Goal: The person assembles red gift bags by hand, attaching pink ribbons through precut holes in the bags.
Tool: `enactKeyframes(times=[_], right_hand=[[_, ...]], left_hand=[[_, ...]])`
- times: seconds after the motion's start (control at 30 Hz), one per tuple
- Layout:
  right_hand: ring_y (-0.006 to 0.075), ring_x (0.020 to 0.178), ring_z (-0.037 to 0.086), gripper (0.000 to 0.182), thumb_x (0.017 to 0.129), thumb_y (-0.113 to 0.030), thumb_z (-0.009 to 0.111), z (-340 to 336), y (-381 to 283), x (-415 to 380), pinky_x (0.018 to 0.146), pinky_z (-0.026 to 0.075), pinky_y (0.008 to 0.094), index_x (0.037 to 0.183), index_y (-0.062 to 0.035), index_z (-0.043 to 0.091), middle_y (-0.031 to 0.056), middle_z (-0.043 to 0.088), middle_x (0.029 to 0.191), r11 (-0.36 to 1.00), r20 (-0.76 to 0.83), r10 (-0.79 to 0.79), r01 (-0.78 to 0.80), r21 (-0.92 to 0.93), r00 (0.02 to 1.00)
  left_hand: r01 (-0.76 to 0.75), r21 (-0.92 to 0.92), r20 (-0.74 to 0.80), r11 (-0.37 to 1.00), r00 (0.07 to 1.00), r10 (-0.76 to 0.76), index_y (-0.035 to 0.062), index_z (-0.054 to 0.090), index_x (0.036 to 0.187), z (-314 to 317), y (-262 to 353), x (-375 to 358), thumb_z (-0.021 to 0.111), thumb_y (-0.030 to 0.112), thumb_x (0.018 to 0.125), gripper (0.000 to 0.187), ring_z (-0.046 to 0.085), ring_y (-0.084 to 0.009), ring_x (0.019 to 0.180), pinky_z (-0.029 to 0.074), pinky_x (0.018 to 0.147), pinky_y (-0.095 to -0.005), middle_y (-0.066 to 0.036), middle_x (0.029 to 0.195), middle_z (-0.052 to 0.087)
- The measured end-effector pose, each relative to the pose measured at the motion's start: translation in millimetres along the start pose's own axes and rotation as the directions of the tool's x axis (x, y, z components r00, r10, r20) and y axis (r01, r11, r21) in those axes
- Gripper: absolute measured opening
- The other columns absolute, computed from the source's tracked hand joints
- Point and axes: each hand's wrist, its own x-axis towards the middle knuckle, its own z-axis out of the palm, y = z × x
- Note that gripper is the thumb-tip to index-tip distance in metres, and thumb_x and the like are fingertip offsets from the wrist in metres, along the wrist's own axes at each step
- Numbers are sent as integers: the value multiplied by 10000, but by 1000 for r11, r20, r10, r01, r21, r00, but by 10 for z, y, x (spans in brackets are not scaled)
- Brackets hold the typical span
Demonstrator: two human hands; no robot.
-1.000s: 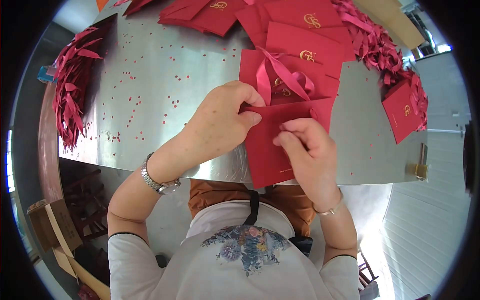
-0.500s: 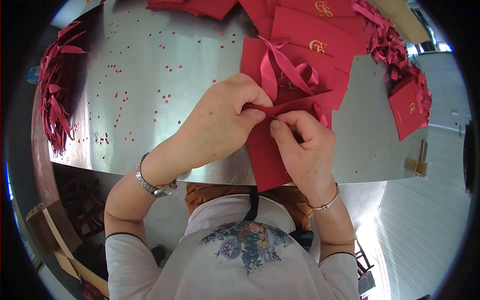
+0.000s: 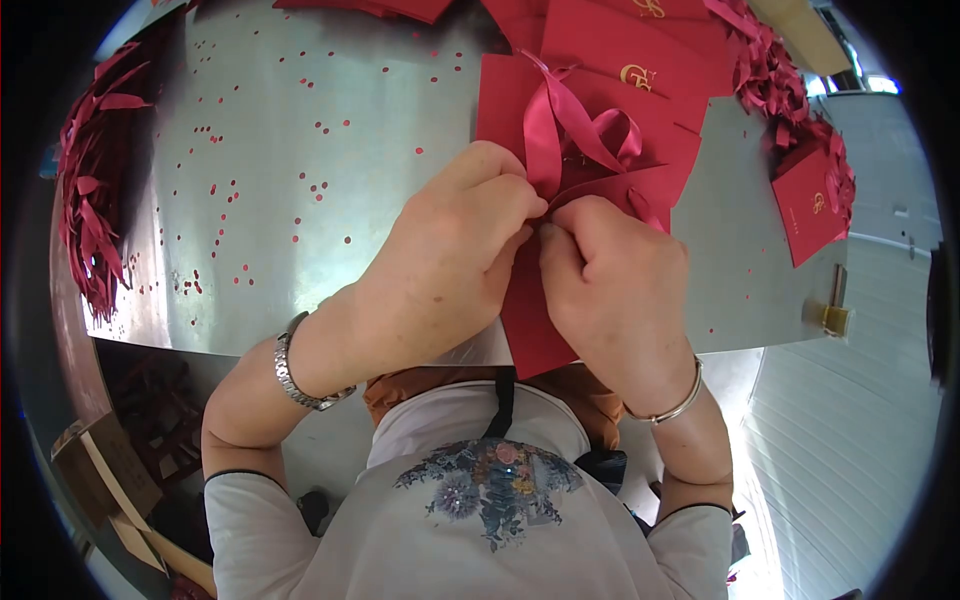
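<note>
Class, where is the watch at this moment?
In the head view, the watch is left of centre, around the left wrist, between the left hand and the white sleeve.

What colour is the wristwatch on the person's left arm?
The wristwatch is silver-coloured, bracelet included; the head view shows it best.

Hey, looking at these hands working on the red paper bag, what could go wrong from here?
The left hand and right hand pinch close together at the flat red paper bag's opening, so pulling too hard might crease or tear its edge.

The shiny pink satin ribbon loops loosely just beyond the fingers and could snag or twist.

The bag's lower corner juts past the grey metal table's near edge, so a bump might bend it.
</note>
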Motion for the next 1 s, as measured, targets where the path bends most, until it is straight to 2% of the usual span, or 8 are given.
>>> enactKeyframes(times=[0.1,0.43,0.5,0.67,0.8,0.9,0.97,1.0], right_hand=[[250,528,629,99,730,-80,629,-61,-83,48,461,488,372,713,-50,536,97,575,566,940,68,-193,205,-273,979],[273,617,679,75,733,-71,614,-201,-98,227,528,524,375,722,2,601,130,623,594,937,186,-141,191,-292,972],[297,643,680,115,756,-86,608,-239,23,306,593,529,394,711,14,642,146,652,633,973,218,43,-90,213,975],[282,615,666,117,767,-93,600,-89,0,119,574,523,384,706,2,632,129,648,633,987,47,38,-44,153,998],[228,599,662,93,754,-67,599,-13,-85,20,454,502,351,716,-70,514,95,559,550,881,-3,-225,202,-427,974],[272,631,668,83,772,-88,606,-61,-77,67,514,519,378,731,-23,575,129,608,599,929,49,-119,129,-347,992],[320,659,667,125,790,-115,617,-137,23,176,582,527,401,777,7,637,157,653,676,893,254,257,-329,307,933],[361,687,661,151,808,-136,634,-154,19,182,646,527,433,799,10,674,170,674,739,838,276,316,-404,366,908]], left_hand=[[-49,-5,12,999,999,49,-23,596,917,-3,4,2,577,-140,733,219,577,-367,849,497,723,-409,-166,938,573],[-56,-75,-23,996,998,54,-8,593,909,-38,-34,28,568,-143,734,222,572,-370,832,488,700,-417,-159,909,564],[-79,-78,-45,994,996,75,-6,594,910,-46,-20,16,568,-145,737,223,572,-371,822,486,693,-419,-159,907,563],[-83,-94,-41,992,996,79,-5,600,926,-34,2,23,562,-149,744,235,581,-370,834,487,694,-417,-168,918,572],[-68,-13,3,998,998,68,0,605,936,26,-13,12,570,-138,754,231,588,-370,845,494,703,-420,-171,930,577],[-80,32,-44,996,996,81,4,607,935,32,-2,-8,571,-127,764,218,590,-370,840,500,707,-423,-168,924,580],[-94,-16,-27,995,995,94,4,618,953,13,7,0,573,-115,781,214,601,-369,860,507,715,-411,-168,936,592],[-103,-17,-29,995,994,102,4,618,953,12,4,9,573,-115,781,214,601,-369,860,507,715,-411,-168,936,592]])
